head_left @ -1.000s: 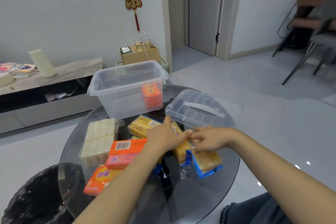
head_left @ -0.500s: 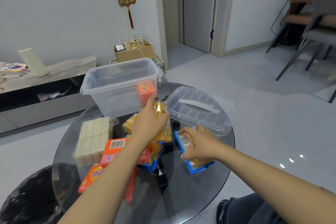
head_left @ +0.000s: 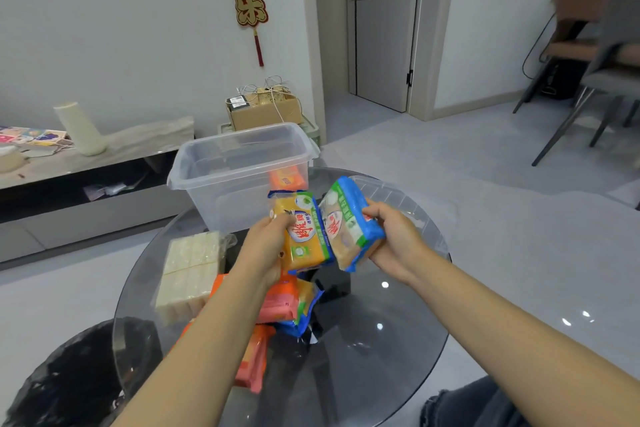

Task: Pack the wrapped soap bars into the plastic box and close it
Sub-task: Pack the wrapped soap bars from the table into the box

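My left hand (head_left: 268,246) holds a yellow soap bar (head_left: 304,236) in a blue and green wrapper, upright above the table. My right hand (head_left: 394,243) grips a second, paler wrapped soap bar (head_left: 346,229) right beside it. Both bars hover just in front of the clear plastic box (head_left: 225,180), which stands open with an orange soap bar (head_left: 287,178) inside. The clear lid (head_left: 408,204) lies behind my right hand, partly hidden. More wrapped bars (head_left: 287,302) lie under my left forearm.
A pack of white soap bars (head_left: 188,274) sits at the left of the round glass table (head_left: 381,340). A black bin (head_left: 69,378) stands below the table's left edge. A low shelf (head_left: 104,156) and cardboard box (head_left: 263,107) are behind; chairs (head_left: 595,80) far right.
Both hands have lifted their soap bars off the table and brought them together in front of the box. The right bar has turned label-up.
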`<state>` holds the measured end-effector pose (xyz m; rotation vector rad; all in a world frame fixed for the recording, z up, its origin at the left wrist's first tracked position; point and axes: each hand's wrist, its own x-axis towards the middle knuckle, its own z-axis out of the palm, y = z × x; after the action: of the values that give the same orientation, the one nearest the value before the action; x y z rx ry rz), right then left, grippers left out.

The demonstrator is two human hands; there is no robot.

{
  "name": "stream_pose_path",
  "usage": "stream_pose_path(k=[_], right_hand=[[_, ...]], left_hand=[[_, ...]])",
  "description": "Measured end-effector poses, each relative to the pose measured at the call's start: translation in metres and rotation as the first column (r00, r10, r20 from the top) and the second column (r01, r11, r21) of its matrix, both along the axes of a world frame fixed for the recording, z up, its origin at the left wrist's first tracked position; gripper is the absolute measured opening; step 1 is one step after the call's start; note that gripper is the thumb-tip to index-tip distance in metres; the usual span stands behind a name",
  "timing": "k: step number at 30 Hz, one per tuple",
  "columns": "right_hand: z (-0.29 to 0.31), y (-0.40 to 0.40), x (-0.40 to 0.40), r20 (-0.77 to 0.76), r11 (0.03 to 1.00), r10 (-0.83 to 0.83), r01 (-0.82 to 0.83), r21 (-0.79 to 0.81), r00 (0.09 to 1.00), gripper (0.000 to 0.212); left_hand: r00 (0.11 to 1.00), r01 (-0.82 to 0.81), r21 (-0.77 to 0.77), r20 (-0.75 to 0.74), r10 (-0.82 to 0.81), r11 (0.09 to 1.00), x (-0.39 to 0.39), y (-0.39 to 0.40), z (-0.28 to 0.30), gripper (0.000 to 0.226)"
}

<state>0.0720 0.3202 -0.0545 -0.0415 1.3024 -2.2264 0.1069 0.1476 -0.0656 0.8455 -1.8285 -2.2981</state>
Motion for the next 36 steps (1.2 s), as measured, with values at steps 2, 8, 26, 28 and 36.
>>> stream_pose_path(k=[2,8,26,28,36], right_hand=[[0.004,-0.003,-0.003,0.089,0.996,0.01,-0.002,-0.088,0.996,0.029],[0.004,-0.028,-0.003,-0.025,0.992,0.113,-0.112,0.054,0.993,0.044],[0.005,-0.092,-0.012,-0.18,1.0,0.01,-0.013,-0.015,0.984,0.025],[0.013,-0.092,-0.015,-0.204,0.998,0.053,-0.06,-0.026,0.978,0.025],[0.086,-0.116,-0.074,-0.415,0.921,0.356,-0.239,0.308,0.837,0.012]], left_hand=[[1.0,0.001,0.043,0.015,-0.002,0.999,0.002,-0.004,0.001,0.012],[0.998,0.064,0.147,-0.011,-0.063,0.987,0.01,-0.009,0.001,0.013],[0.953,0.147,0.137,-0.284,-0.103,0.98,0.014,-0.029,0.02,0.044],[0.951,0.151,0.138,-0.29,-0.106,0.979,0.013,-0.034,0.026,0.041],[0.942,0.205,0.08,-0.288,-0.174,0.975,-0.034,-0.081,0.107,0.031]])
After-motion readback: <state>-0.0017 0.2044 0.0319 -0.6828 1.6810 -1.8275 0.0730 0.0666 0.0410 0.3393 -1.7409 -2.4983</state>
